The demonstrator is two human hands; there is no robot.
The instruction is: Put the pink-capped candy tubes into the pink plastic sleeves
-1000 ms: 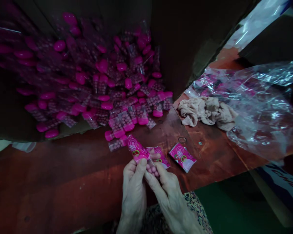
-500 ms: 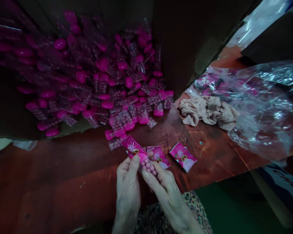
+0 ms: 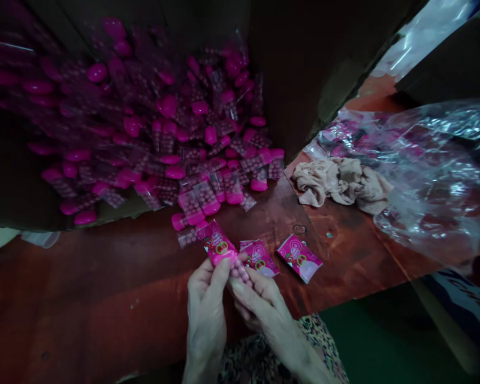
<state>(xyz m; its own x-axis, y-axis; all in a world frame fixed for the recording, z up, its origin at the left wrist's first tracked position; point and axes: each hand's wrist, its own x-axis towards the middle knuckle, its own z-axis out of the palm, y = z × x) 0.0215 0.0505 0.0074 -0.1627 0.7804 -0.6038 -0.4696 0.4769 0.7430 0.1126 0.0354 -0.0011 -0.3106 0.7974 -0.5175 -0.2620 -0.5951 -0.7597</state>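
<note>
Both my hands meet over the table's front part around one small clear candy container (image 3: 241, 273) filled with pink balls. A pink printed sleeve (image 3: 218, 242) sits at its upper-left end; whether it is around the cap or only against it I cannot tell. My left hand (image 3: 208, 298) pinches the sleeve's lower end, thumb on top. My right hand (image 3: 264, 304) grips the clear, ball-filled end between thumb and fingers. Just to the right lie flat printed sleeves (image 3: 260, 258), partly overlapping, and another printed sleeve (image 3: 300, 257) by itself.
A large dark carton (image 3: 296, 80) lies open toward me, with a heap of pink-capped candy containers (image 3: 168, 106) spilling onto the reddish table (image 3: 84, 288). Right of it are a crumpled cloth (image 3: 344, 181) and a clear plastic bag (image 3: 436, 181) with pink pieces under it.
The container and sleeve have shifted slightly left in my hands. My right fingers now cover more of the ball-filled end. Everything else stays put.
</note>
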